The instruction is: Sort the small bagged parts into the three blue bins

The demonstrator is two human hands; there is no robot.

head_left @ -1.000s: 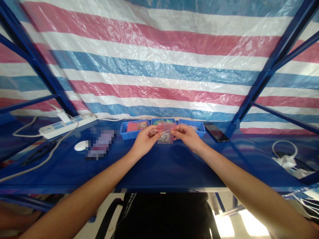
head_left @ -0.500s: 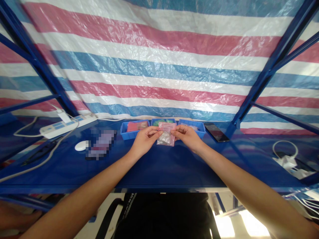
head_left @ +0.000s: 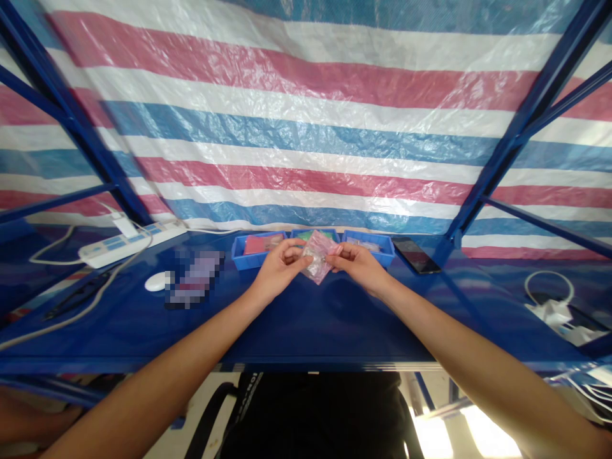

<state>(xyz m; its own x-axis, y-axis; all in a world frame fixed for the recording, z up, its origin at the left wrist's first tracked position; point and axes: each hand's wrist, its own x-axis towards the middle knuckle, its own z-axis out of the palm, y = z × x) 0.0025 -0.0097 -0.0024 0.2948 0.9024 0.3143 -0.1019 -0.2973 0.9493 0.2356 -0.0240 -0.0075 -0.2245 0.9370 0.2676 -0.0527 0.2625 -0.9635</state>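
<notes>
Between my two hands, above the blue table (head_left: 306,331), is a pinkish clear plastic bag (head_left: 319,245) with something silvery or clear inside that I cannot make out. My left hand (head_left: 282,264) pinches its left edge between thumb and fingers. On the other side, my right hand (head_left: 356,264) pinches the right edge. The bag is tilted, one corner pointing down. Just behind stand three blue bins: the left bin (head_left: 248,261) has pink and clear packets, the middle bin (head_left: 299,233) green ones partly hidden by the bag, the right bin (head_left: 385,258) clear packets.
A dark phone (head_left: 415,255) lies right of the bins. To the left are a pixelated phone-like object (head_left: 196,277), a white oval object (head_left: 155,282) and a power strip (head_left: 129,243) with cables. A charger (head_left: 554,312) sits far right. A striped sheet (head_left: 306,127) hangs behind.
The plastic bag has turned from upright to a slanted, diamond-like position between my hands. Both hands keep hold of it and have barely shifted.
</notes>
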